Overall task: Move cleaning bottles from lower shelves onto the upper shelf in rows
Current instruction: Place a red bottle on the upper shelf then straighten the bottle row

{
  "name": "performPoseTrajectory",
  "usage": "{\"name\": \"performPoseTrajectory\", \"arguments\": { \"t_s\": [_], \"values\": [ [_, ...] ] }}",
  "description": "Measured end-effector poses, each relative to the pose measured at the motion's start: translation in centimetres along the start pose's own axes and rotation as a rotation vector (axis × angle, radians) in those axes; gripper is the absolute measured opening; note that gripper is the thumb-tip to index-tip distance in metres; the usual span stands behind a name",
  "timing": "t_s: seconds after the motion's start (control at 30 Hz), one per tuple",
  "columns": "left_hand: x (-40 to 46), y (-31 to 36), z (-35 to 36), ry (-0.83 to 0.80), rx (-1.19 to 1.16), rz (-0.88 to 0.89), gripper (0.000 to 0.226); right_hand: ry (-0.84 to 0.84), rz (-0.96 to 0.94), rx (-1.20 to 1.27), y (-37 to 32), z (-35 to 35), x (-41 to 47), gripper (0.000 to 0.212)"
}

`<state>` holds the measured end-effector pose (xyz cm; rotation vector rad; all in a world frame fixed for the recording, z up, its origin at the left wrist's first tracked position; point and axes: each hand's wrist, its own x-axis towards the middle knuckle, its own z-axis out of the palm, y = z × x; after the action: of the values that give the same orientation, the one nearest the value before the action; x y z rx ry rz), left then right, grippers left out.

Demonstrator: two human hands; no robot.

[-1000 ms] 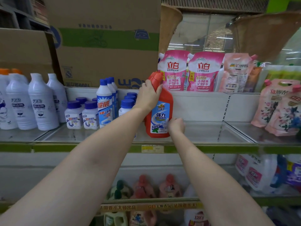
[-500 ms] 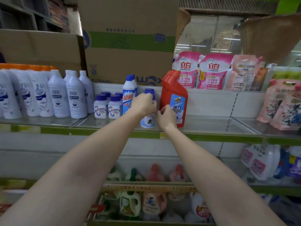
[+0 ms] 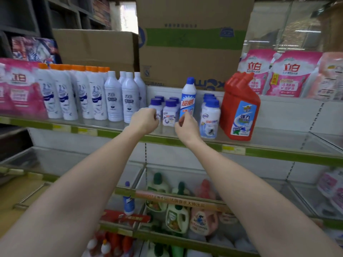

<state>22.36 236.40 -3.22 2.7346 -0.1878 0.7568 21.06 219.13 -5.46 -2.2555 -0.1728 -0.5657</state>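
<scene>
A red cleaning bottle (image 3: pixel 240 108) stands upright on the upper shelf (image 3: pixel 259 152), right of a row of small white blue-capped bottles (image 3: pixel 210 117). A tall blue-and-white bottle (image 3: pixel 188 97) and more small blue-capped bottles (image 3: pixel 169 112) stand to their left. My left hand (image 3: pixel 143 120) hovers in front of the small bottles with curled fingers, holding nothing. My right hand (image 3: pixel 186 125) is raised before the base of the tall bottle, fingers curled, nothing in it. On the lower shelves are a blue bottle (image 3: pixel 128 201) and several jugs (image 3: pixel 176 217).
Plain white bottles (image 3: pixel 115 97) and orange-capped white bottles (image 3: pixel 65 93) fill the upper shelf's left part. Pink pouches (image 3: pixel 284 75) lean at the back right, another pink pouch (image 3: pixel 18 89) sits far left. Cardboard boxes (image 3: pixel 193 43) stand behind. Bare shelf lies right of the red bottle.
The red bottle was set down on the upper shelf and released. Both hands then moved left, past the row of small bottles, to the tall bottle. The view shifted left.
</scene>
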Motion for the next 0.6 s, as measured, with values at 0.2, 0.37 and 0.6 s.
{"name": "performPoseTrajectory", "arguments": {
  "t_s": [0.2, 0.37, 0.6],
  "values": [
    [0.2, -7.7, -0.6, 0.012, 0.008, -0.074, 0.012, -0.049, -0.085, -0.027, -4.1, 6.9, 2.1, 0.013],
    [1.8, -15.0, -2.1, 0.022, 0.049, -0.089, 0.011, -0.083, -0.141, 0.028, -8.6, 13.3, 4.9, 0.013],
    [5.6, -26.4, -4.3, -0.007, 0.18, -0.141, 0.013, -0.098, -0.179, 0.14, -14.5, 23.0, 9.5, 0.011]
  ]
}}
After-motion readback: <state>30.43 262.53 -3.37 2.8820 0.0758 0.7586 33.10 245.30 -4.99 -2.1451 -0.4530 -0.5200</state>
